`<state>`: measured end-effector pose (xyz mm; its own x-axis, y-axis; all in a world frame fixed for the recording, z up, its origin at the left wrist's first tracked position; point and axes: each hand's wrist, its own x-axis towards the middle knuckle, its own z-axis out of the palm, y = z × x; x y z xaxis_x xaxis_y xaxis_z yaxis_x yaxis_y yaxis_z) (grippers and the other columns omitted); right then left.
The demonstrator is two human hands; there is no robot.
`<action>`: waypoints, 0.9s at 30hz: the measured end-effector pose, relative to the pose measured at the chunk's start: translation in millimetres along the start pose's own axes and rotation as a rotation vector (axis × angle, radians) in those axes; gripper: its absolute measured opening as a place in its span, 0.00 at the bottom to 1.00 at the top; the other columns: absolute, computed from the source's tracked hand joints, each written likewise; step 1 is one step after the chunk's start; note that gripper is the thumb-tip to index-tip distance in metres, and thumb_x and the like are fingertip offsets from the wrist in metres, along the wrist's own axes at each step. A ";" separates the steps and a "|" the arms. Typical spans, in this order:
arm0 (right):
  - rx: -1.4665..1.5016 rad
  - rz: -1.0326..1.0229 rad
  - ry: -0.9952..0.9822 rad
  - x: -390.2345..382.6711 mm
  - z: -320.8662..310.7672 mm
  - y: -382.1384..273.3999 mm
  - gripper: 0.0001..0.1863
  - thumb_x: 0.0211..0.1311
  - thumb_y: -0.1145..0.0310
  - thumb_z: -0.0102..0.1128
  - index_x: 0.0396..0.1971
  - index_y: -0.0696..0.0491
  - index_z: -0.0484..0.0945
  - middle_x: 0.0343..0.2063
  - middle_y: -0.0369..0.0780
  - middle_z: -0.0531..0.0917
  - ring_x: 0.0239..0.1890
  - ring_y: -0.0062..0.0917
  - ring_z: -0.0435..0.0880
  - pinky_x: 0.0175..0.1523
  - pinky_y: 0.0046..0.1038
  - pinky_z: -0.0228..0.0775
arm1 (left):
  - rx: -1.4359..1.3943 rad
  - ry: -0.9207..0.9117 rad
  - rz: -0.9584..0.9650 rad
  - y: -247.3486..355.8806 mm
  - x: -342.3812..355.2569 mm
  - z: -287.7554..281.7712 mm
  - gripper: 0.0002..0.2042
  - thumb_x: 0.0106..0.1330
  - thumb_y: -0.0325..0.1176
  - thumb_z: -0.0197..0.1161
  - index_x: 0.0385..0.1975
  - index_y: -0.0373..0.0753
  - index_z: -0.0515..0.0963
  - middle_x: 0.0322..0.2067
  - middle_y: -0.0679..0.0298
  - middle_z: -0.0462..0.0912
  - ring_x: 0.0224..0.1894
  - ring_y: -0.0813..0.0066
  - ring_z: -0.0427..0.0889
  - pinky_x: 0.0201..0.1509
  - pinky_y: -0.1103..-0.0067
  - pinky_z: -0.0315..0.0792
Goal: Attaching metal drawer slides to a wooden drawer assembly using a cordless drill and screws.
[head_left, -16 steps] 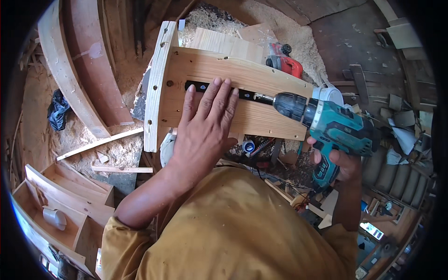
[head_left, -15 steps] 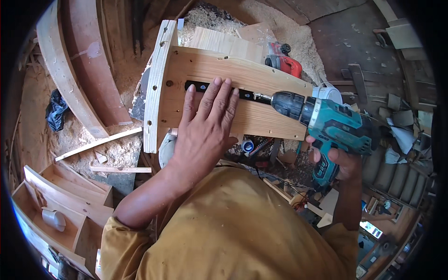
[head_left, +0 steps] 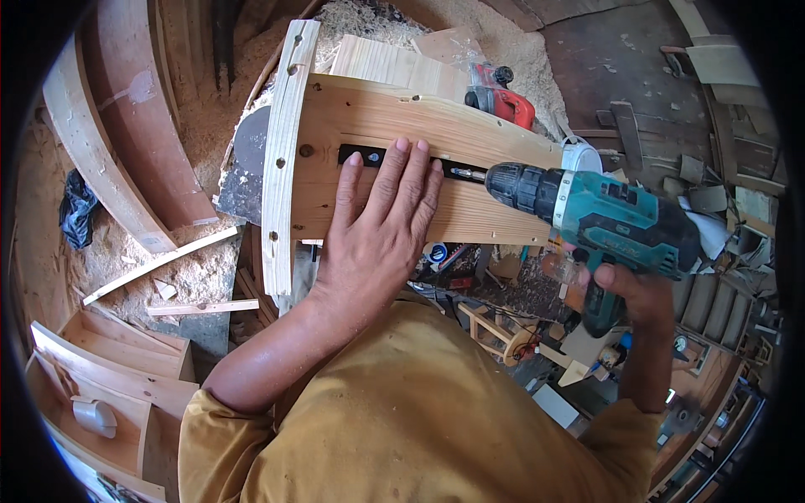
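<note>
A wooden panel (head_left: 495,197) with a curved far edge lies across my front, joined at its left end to an upright wooden strip (head_left: 285,163) with holes. On the panel is a narrow black metal rail (head_left: 353,154), with a silver screw at its left part. My left hand (head_left: 377,214) lies flat over the rail, fingers stretched out, covering its middle. My right hand (head_left: 625,289) is wrapped round the handle of a teal and black cordless drill (head_left: 616,218). The drill's bit (head_left: 472,174) points left, its tip at the rail just right of my left fingers.
Beyond the panel are a red power tool (head_left: 507,105) and a white tub (head_left: 580,156). Curved wooden boards (head_left: 101,142) and sawdust lie at left. A wooden box frame (head_left: 109,394) stands lower left. At lower right are offcuts and a small wooden frame (head_left: 503,335).
The drill's rear end and my right hand have shifted a little to the right, with the bit still at the rail. My left hand stays flat on it. The whole view has shifted slightly.
</note>
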<state>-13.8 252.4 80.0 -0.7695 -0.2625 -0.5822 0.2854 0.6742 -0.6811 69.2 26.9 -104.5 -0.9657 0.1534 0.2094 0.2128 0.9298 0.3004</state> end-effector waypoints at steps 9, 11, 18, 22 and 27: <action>-0.511 -0.018 0.069 6.9 20.4 -83.7 0.21 0.49 0.75 0.72 0.46 0.56 0.79 0.36 0.36 0.85 0.37 0.19 0.83 0.43 0.24 0.76 | 0.057 0.018 0.011 -1.9 -0.4 3.9 0.26 0.64 0.38 0.45 0.62 0.37 0.64 0.66 0.54 0.60 0.70 0.59 0.56 0.70 0.52 0.46; -0.561 0.084 0.053 9.5 22.5 -88.1 0.22 0.49 0.75 0.72 0.47 0.56 0.78 0.38 0.37 0.85 0.39 0.20 0.83 0.44 0.25 0.77 | 0.056 0.011 0.015 -3.5 -1.6 3.3 0.26 0.64 0.38 0.44 0.62 0.37 0.65 0.66 0.54 0.60 0.70 0.59 0.56 0.70 0.52 0.47; -0.708 -0.127 -0.027 4.9 10.2 -88.6 0.26 0.51 0.73 0.72 0.51 0.57 0.75 0.42 0.40 0.85 0.43 0.22 0.83 0.48 0.27 0.77 | 0.074 0.048 0.058 -5.4 -0.5 3.1 0.27 0.63 0.40 0.44 0.62 0.35 0.65 0.64 0.52 0.62 0.69 0.57 0.58 0.69 0.53 0.51; -0.743 -0.091 -0.120 10.2 11.2 -92.6 0.26 0.53 0.72 0.70 0.53 0.57 0.74 0.42 0.41 0.84 0.43 0.23 0.83 0.48 0.28 0.77 | 0.078 0.068 0.060 -6.1 -0.9 5.3 0.27 0.63 0.40 0.44 0.61 0.34 0.65 0.64 0.52 0.63 0.68 0.57 0.59 0.69 0.53 0.51; -0.419 0.007 -0.213 15.7 21.8 -90.7 0.26 0.52 0.74 0.70 0.53 0.56 0.74 0.43 0.41 0.84 0.44 0.23 0.83 0.49 0.28 0.77 | 0.078 0.085 0.060 -6.3 -1.5 8.0 0.27 0.63 0.41 0.43 0.61 0.34 0.65 0.63 0.52 0.63 0.68 0.57 0.60 0.68 0.53 0.52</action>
<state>-39.3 172.0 123.0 -0.6217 -0.3630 -0.6941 0.0015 0.8855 -0.4646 68.2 23.5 -114.1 -0.9348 0.1836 0.3040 0.2542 0.9436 0.2119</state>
